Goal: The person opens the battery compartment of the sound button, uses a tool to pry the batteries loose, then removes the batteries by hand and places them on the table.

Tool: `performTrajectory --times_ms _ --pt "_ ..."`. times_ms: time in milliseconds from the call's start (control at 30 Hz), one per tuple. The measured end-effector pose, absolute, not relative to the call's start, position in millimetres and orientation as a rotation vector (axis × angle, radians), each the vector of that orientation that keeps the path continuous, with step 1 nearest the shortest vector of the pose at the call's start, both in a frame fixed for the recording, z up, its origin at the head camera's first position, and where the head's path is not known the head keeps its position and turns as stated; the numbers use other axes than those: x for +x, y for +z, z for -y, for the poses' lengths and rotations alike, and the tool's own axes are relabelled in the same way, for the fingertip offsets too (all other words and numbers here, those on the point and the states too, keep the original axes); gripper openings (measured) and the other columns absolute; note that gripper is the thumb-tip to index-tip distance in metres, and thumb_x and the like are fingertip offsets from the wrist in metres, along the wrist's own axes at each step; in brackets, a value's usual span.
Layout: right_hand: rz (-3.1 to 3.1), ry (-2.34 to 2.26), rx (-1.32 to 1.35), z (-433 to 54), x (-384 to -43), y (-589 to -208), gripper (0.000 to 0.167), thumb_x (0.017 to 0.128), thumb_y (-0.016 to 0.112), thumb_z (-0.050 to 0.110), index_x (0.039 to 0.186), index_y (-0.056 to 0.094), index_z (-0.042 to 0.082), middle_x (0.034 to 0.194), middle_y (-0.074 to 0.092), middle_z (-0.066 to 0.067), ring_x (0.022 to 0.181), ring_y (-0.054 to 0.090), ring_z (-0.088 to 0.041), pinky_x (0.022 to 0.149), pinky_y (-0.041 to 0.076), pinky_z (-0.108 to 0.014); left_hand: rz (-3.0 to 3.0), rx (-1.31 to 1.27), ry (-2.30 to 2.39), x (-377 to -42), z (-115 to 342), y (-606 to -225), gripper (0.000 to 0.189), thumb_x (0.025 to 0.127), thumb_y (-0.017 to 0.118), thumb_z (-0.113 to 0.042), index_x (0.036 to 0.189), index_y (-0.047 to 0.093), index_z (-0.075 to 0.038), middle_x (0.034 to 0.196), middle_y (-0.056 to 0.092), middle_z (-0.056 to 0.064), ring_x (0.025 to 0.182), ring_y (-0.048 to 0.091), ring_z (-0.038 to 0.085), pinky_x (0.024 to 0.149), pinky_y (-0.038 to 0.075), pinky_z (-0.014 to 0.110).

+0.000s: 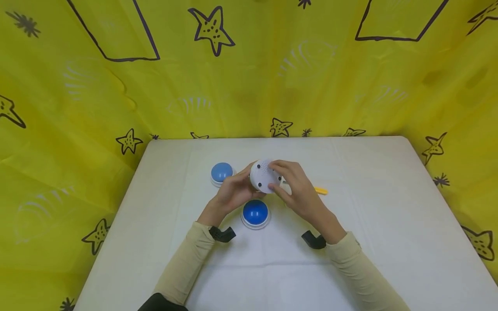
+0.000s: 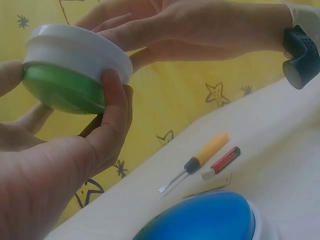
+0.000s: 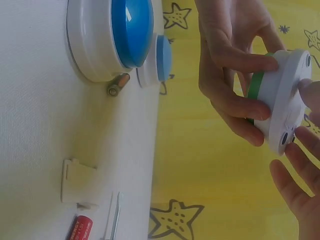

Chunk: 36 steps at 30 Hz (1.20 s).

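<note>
My left hand (image 1: pixel 237 191) grips a round push button (image 1: pixel 263 176) with a white base and a green dome, held up over the table. Its underside, with small speaker holes and dark round feet, faces me. Fingers of that hand curl round the dome and the side of the base, as the left wrist view shows. My right hand (image 1: pixel 297 188) lies against the underside, thumb and fingers spread and touching near its edge. The part of the base beneath these fingers is hidden.
A dark blue push button (image 1: pixel 255 212) stands just below the hands, a lighter blue one (image 1: pixel 222 172) at their left. On the white table lie a screwdriver (image 2: pixel 206 150) with a yellow handle, a red battery (image 2: pixel 226 160), a flat white cover (image 3: pixel 79 182) and a silver-ended battery (image 3: pixel 118 85).
</note>
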State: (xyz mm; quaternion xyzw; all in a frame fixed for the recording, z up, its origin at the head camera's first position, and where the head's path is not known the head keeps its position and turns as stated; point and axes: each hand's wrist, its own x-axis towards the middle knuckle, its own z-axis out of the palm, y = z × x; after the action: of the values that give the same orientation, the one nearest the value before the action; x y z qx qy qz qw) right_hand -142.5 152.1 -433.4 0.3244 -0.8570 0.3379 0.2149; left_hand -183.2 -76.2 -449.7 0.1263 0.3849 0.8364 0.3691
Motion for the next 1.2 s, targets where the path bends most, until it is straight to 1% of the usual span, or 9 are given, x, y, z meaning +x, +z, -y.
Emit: performTrajectory --times_ms 100,167,300,433,567,733,867,1033,1200 --pt "2.391 0.889 0.94 -153.7 -140.8 -432.9 0.059 0.089 0.083 0.01 0.142 0.059 0.006 0.146 0.057 -0.013 0.137 0.051 -0.029 0.111 0.052 -0.041 -0.953 0.298 2.148 -182.2 77.9 -450.3 0.059 0.113 0.023 -0.029 0.169 0.006 -0.02 0.176 0.003 0.013 0.16 0.005 0.043 0.127 0.002 0.071" --pt "2.39 0.85 0.969 -154.8 -140.0 -433.0 0.058 0.088 0.084 0.01 0.141 0.06 0.005 0.145 0.058 -0.013 0.136 0.052 -0.029 0.109 0.053 -0.043 -0.953 0.287 2.143 -181.4 78.8 -450.7 0.059 0.113 0.023 -0.03 0.169 0.005 -0.019 0.176 0.003 0.014 0.16 0.004 0.045 0.127 0.002 0.071" --pt "2.369 0.765 1.035 -156.4 -139.7 -433.5 0.055 0.086 0.085 0.008 0.136 0.064 0.005 0.14 0.061 -0.014 0.132 0.057 -0.03 0.106 0.055 -0.044 -0.959 0.25 2.126 -178.6 80.1 -450.6 0.059 0.114 0.024 -0.029 0.169 0.007 -0.018 0.176 0.004 0.016 0.159 0.007 0.047 0.127 0.003 0.07" --pt "2.355 0.609 1.08 -158.1 -137.9 -434.3 0.049 0.085 0.086 0.01 0.13 0.066 0.006 0.136 0.065 -0.014 0.125 0.064 -0.03 0.102 0.058 -0.043 -0.979 0.224 2.095 -175.0 80.7 -451.1 0.06 0.114 0.027 -0.03 0.169 0.007 -0.018 0.175 0.005 0.018 0.159 0.009 0.046 0.128 0.005 0.067" --pt "2.35 0.468 1.097 -159.1 -132.6 -433.5 0.047 0.088 0.084 0.014 0.131 0.066 0.007 0.135 0.068 -0.014 0.119 0.069 -0.029 0.098 0.06 -0.041 -0.971 0.182 2.085 -171.8 80.4 -452.9 0.06 0.114 0.03 -0.031 0.169 0.008 -0.02 0.175 0.006 0.017 0.16 0.01 0.045 0.13 0.007 0.064" --pt "2.365 0.393 1.109 -159.3 -126.8 -431.7 0.045 0.092 0.081 0.016 0.132 0.065 0.006 0.135 0.069 -0.013 0.118 0.07 -0.028 0.097 0.06 -0.038 -0.955 0.136 2.087 -168.9 78.4 -454.7 0.06 0.114 0.03 -0.03 0.169 0.008 -0.021 0.175 0.008 0.018 0.161 0.011 0.045 0.13 0.009 0.063" --pt "2.362 0.389 1.12 -159.4 -123.7 -430.8 0.045 0.091 0.081 0.014 0.132 0.065 0.006 0.135 0.069 -0.012 0.116 0.071 -0.027 0.096 0.061 -0.038 -0.977 0.118 2.076 -166.2 77.2 -453.6 0.061 0.114 0.03 -0.032 0.169 0.007 -0.019 0.175 0.008 0.019 0.161 0.012 0.045 0.13 0.011 0.063" --pt "2.34 0.386 1.14 -159.9 -120.6 -430.5 0.044 0.091 0.081 0.011 0.131 0.066 0.004 0.134 0.07 -0.012 0.114 0.071 -0.026 0.094 0.061 -0.039 -0.97 0.098 2.076 -161.9 76.1 -452.2 0.061 0.115 0.029 -0.033 0.169 0.005 -0.017 0.174 0.008 0.02 0.161 0.012 0.044 0.13 0.009 0.062" --pt "2.351 0.361 1.15 -160.8 -118.2 -429.1 0.043 0.091 0.08 0.011 0.132 0.067 0.003 0.131 0.071 -0.011 0.111 0.071 -0.026 0.093 0.061 -0.039 -0.979 0.102 2.077 -158.3 75.2 -452.0 0.059 0.115 0.027 -0.032 0.168 0.005 -0.016 0.174 0.007 0.02 0.159 0.013 0.043 0.129 0.01 0.064"
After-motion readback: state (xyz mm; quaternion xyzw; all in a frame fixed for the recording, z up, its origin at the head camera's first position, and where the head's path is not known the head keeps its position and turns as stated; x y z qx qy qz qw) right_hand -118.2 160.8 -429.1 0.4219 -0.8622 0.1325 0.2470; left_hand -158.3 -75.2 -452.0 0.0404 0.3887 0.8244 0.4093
